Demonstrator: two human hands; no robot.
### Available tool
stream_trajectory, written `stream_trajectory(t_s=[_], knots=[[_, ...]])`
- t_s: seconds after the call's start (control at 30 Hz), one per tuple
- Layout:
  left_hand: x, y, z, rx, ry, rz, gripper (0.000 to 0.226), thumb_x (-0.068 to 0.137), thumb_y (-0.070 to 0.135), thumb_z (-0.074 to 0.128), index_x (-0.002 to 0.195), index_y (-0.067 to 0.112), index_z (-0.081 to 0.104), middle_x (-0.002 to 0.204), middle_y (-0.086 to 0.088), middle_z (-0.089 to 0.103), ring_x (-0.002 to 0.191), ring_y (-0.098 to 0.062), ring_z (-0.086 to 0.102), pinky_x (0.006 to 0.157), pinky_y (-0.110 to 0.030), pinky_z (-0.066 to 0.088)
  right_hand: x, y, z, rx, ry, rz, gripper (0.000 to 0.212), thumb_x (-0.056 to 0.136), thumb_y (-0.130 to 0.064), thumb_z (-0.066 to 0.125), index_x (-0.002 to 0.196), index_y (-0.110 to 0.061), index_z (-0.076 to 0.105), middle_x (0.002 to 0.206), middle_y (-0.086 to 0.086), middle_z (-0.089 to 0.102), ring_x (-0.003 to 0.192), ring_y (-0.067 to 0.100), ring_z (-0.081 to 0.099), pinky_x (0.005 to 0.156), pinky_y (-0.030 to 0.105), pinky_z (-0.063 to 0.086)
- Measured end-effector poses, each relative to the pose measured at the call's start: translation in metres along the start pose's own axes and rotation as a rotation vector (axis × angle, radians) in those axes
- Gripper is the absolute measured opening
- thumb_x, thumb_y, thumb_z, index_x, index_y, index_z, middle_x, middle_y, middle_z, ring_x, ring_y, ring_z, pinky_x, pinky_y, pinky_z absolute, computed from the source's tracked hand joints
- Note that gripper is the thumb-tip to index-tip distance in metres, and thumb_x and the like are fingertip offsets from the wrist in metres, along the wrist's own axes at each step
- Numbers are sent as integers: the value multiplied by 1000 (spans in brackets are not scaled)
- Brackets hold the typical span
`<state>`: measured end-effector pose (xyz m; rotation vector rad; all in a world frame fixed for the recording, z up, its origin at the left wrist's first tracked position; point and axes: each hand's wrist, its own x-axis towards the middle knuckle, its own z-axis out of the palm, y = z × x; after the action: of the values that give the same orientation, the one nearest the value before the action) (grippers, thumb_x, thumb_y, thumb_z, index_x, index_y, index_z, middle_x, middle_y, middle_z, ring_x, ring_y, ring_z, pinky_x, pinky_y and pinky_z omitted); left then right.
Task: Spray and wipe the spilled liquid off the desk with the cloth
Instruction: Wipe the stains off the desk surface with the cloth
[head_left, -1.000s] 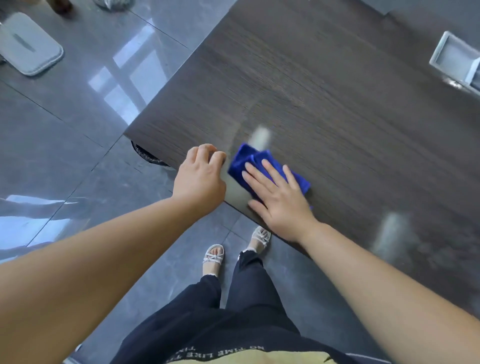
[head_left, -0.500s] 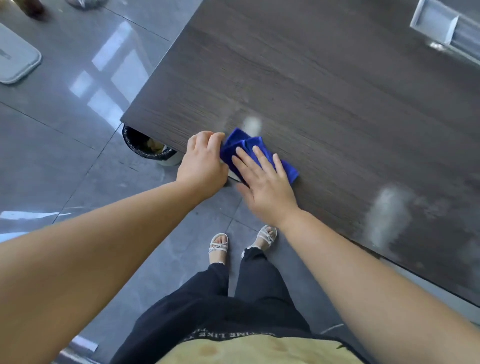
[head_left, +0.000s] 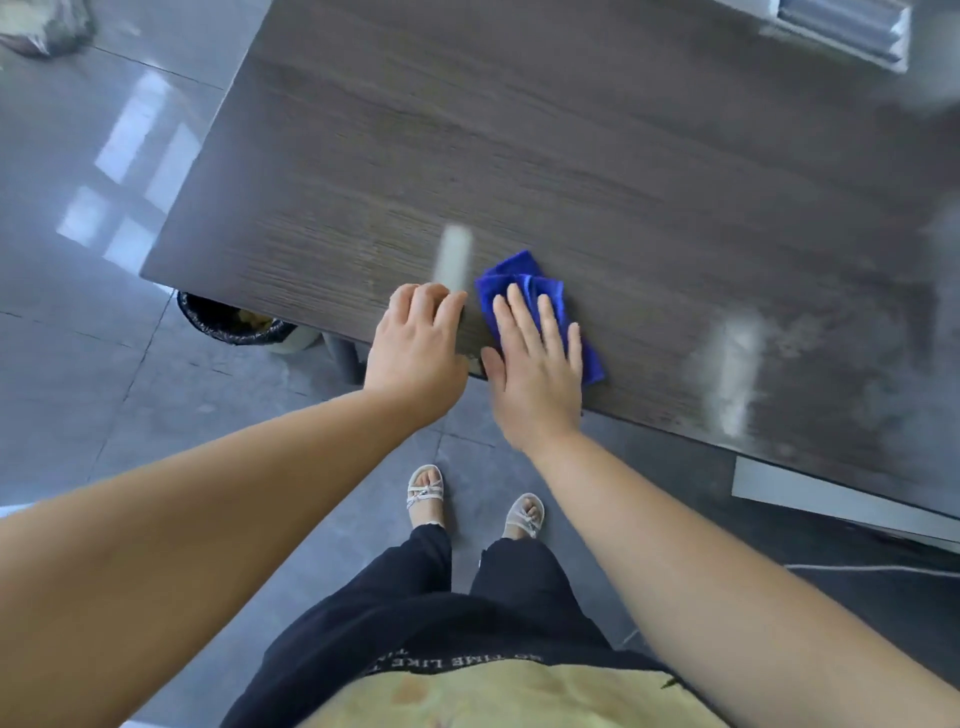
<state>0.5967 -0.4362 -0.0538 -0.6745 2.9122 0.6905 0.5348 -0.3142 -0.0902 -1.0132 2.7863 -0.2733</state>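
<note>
The right hand (head_left: 537, 371) presses flat, fingers spread, on the blue cloth (head_left: 524, 291) at the desk (head_left: 597, 156) edge, while the left hand (head_left: 415, 353) rests beside it, fingers curled over the edge.

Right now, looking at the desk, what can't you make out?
Head view:
Blue cloth: near part hidden under the right hand.
Black-lined bin: mostly hidden by the desk edge.
Grey tray: cut off by the top edge, blurred.
Pale streaks: spill or glare, too blurred to tell.
</note>
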Motion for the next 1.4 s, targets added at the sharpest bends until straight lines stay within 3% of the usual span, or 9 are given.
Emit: stream_trajectory(t_s=[0.13,0.33,0.47,0.6,0.73,0.93,1.07,1.23,1.4], knots=[[12,27,7,18,-65,91,56,78,13,55,132,5,48,133,-14,45,127,-36,33,99,-45,36,-19,74,-14,-53,-86,-218,53,95,-39,28,143,-21,38,151,-5,33,139,24,31,111,50,23],[17,84,29,126,-221,241,54,86,21,48,139,15,38,143,-6,31,132,-28,22,106,-34,21,-36,199,-49,0,-35,454,52,100,-38,26,150,-23,17,158,-6,9,146,21,6,116,48,8],[19,108,40,135,-236,212,52,86,22,48,138,17,39,143,-5,31,132,-28,23,111,-37,16,-15,159,-41,107,104,834,55,100,-40,29,150,-25,15,159,-9,5,146,19,2,115,49,4],[24,127,45,157,-170,154,49,85,21,50,132,12,44,138,-8,36,129,-31,27,111,-37,19,-35,119,-26,25,27,367,59,96,-47,21,149,-23,21,157,-7,16,145,22,12,115,48,8],[34,157,52,186,-191,166,51,83,22,54,132,11,43,139,-9,33,131,-31,24,110,-36,19,-65,191,-37,-24,-71,-7,56,95,-44,25,145,-22,33,154,-5,27,142,23,24,113,50,18],[38,212,75,211,-343,318,62,88,24,50,145,16,26,150,-6,15,142,-27,2,117,-38,9,-89,332,-80,39,-44,579,52,101,-36,28,150,-26,14,159,-8,3,146,18,1,117,44,2],[37,225,83,185,-358,230,64,86,26,52,144,18,28,151,-6,16,141,-27,7,116,-38,11,-63,315,-76,88,102,938,56,99,-42,28,151,-23,16,159,-6,6,146,21,2,116,50,4],[38,230,85,150,-290,142,60,87,23,51,144,18,32,146,-3,29,136,-26,20,109,-35,25,-50,223,-50,32,63,411,63,92,-50,19,147,-21,29,156,-2,23,144,26,17,113,53,10],[37,242,92,207,-242,74,58,83,23,52,139,19,37,143,-5,30,133,-28,21,110,-40,20,-63,300,-61,-36,8,-42,57,91,-47,32,141,-22,42,150,-2,37,138,28,34,109,54,25]])
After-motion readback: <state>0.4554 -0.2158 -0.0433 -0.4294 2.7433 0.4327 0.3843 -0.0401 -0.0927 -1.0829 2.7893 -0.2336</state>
